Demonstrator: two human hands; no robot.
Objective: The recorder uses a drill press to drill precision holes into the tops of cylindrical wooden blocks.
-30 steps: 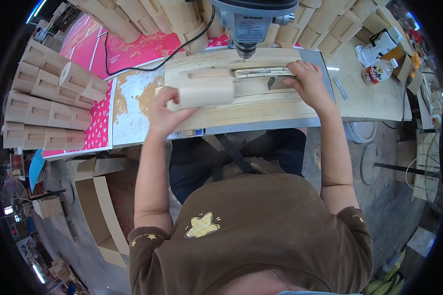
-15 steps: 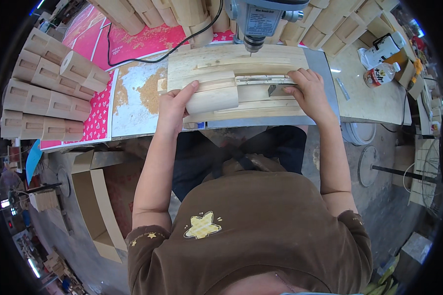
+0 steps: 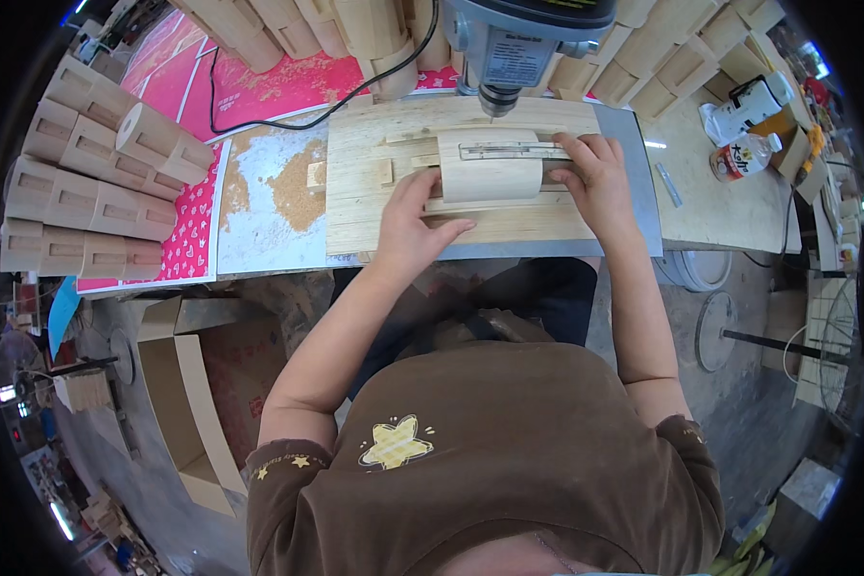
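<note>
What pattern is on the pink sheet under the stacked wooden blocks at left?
Small white hearts on pink, on the sheet beneath the wooden blocks; head view.
</note>
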